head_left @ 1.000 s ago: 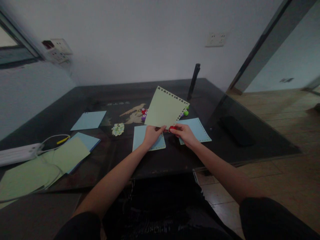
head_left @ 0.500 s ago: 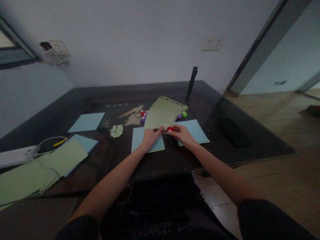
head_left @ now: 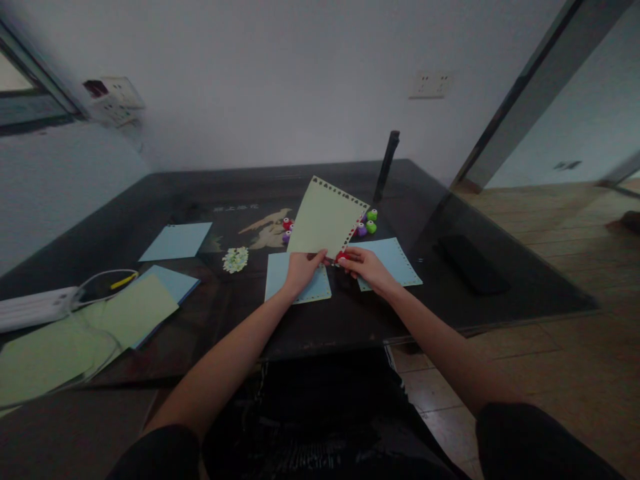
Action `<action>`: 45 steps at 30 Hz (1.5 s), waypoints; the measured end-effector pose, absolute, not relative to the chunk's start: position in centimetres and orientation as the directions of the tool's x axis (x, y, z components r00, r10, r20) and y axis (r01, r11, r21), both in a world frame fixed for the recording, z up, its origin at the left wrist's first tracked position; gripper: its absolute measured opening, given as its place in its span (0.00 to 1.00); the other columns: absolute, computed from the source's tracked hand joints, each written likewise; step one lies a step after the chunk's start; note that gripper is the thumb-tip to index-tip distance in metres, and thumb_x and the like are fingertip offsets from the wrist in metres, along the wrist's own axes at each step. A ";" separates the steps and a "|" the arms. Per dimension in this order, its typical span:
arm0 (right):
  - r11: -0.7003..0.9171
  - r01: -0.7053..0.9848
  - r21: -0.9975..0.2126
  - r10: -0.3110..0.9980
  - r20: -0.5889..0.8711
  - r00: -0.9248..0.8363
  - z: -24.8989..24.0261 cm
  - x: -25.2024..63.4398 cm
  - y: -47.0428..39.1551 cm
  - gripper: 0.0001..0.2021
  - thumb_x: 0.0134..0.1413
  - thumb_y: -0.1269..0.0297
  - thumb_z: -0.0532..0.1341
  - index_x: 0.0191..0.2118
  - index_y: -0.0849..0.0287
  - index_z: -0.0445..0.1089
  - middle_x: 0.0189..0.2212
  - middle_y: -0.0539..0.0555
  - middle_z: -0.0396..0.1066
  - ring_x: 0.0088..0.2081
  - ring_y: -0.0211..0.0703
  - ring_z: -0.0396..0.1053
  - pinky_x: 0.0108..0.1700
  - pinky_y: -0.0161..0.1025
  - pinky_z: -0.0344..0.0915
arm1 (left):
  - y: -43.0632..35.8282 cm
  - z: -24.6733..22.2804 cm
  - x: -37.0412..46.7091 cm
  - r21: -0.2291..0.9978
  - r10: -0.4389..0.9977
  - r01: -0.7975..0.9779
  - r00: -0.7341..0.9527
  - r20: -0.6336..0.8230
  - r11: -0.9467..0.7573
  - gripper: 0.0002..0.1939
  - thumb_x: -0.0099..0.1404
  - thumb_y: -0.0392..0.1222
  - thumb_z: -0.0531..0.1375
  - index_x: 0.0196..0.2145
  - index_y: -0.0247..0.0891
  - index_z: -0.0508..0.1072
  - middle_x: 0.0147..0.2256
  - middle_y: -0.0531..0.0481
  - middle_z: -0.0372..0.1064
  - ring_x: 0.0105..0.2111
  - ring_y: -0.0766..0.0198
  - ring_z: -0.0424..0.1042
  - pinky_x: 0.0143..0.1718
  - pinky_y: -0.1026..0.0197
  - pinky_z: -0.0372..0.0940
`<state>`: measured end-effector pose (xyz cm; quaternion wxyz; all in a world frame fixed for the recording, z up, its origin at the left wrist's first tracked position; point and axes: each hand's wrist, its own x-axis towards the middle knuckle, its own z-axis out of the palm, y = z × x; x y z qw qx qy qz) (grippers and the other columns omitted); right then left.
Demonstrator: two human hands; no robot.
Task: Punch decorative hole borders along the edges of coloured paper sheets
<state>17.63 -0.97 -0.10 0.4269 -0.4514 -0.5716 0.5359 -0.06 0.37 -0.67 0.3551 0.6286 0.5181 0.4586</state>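
My left hand [head_left: 304, 271] pinches the lower edge of a pale green sheet [head_left: 323, 223], which is lifted above the table. Shapes are cut out along its top and right edges. At the sheet's lower right corner, my right hand [head_left: 367, 268] is closed around a small red craft punch [head_left: 343, 257], partly hidden by the fingers. Beneath the hands lie a light blue sheet [head_left: 277, 277] on the left and another blue sheet [head_left: 393, 260] on the right, both with cut-out edges. More small punches, green [head_left: 371, 227], purple [head_left: 361, 229] and red [head_left: 287, 224], stand behind the green sheet.
A heap of paper cut-outs [head_left: 235, 259] lies left of the hands. Farther left are a blue sheet [head_left: 177, 241], green sheets [head_left: 135, 300] and a white power strip [head_left: 37, 309] with its cable. A black upright stick [head_left: 387, 163] stands at the back; a dark flat object [head_left: 473, 265] lies right.
The green sheet has tilted more upright, its top edge rising and shifting slightly left. Both hands keep their grip. The whole view has shifted slightly.
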 end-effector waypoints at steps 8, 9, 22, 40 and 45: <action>0.020 0.003 -1.000 0.979 0.019 -0.204 -0.3 17.7 -0.9 0.16 0.41 0.60 0.68 0.38 0.58 0.70 0.35 0.55 0.72 0.31 0.39 0.67 0.25 0.34 0.60 | 0.2 -0.4 -0.1 0.921 0.978 0.331 0.034 0.205 -0.205 0.11 0.60 0.43 0.59 0.26 0.33 0.74 0.23 0.45 0.75 0.24 0.62 0.73 0.30 0.63 0.67; 0.013 -0.012 -1.000 0.979 0.015 -0.205 -0.4 17.7 -0.9 0.16 0.41 0.61 0.68 0.38 0.58 0.70 0.36 0.55 0.72 0.33 0.40 0.68 0.26 0.35 0.62 | 0.2 -0.4 0.0 0.922 0.978 0.328 0.036 0.204 -0.204 0.11 0.60 0.43 0.59 0.26 0.33 0.74 0.23 0.46 0.75 0.24 0.62 0.73 0.30 0.63 0.67; -0.051 -0.114 -0.992 0.972 -0.023 -0.234 -0.6 18.0 -0.7 0.16 0.36 0.67 0.71 0.35 0.58 0.68 0.35 0.54 0.73 0.38 0.42 0.71 0.44 0.44 0.67 | -0.4 0.3 0.0 0.921 0.980 0.335 0.074 0.185 -0.199 0.12 0.60 0.44 0.58 0.25 0.33 0.74 0.25 0.44 0.76 0.28 0.61 0.75 0.35 0.61 0.68; -0.085 -0.131 -0.988 0.951 -0.041 -0.306 -0.5 18.1 -0.9 0.16 0.34 0.68 0.71 0.32 0.57 0.66 0.34 0.52 0.73 0.39 0.42 0.70 0.52 0.46 0.61 | -0.6 0.4 0.0 0.907 0.978 0.365 0.077 0.194 -0.208 0.15 0.60 0.46 0.57 0.23 0.34 0.75 0.26 0.44 0.76 0.30 0.60 0.75 0.37 0.60 0.66; -0.098 -0.140 -0.985 0.960 -0.057 -0.273 -0.4 18.1 -0.9 0.16 0.35 0.67 0.70 0.32 0.57 0.66 0.33 0.51 0.72 0.36 0.41 0.70 0.45 0.45 0.66 | -0.7 0.5 0.0 0.904 0.975 0.367 0.063 0.212 -0.220 0.15 0.61 0.46 0.58 0.23 0.34 0.75 0.25 0.45 0.76 0.29 0.61 0.74 0.38 0.61 0.66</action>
